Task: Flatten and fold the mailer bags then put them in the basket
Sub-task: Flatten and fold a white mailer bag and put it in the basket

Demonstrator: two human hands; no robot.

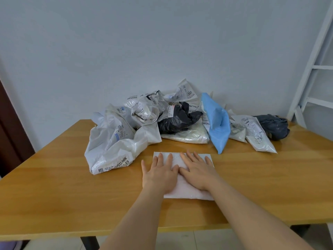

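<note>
A white padded mailer bag (187,193) lies flat on the wooden table (54,186) near its front edge. My left hand (160,173) and my right hand (197,170) rest side by side on it, palms down, fingers spread. Behind it a heap of crumpled mailers lines the wall: a large white bag (115,148) at the left, a black bag (177,118) in the middle, a blue bag (217,123) leaning upright, a clear white bag (257,134) and a dark bag (274,128) at the right. No basket is in view.
A white metal ladder frame (310,69) stands against the wall at the right. A dark brown door edge (10,127) shows at the left. Bare tabletop lies left and right of the flat mailer.
</note>
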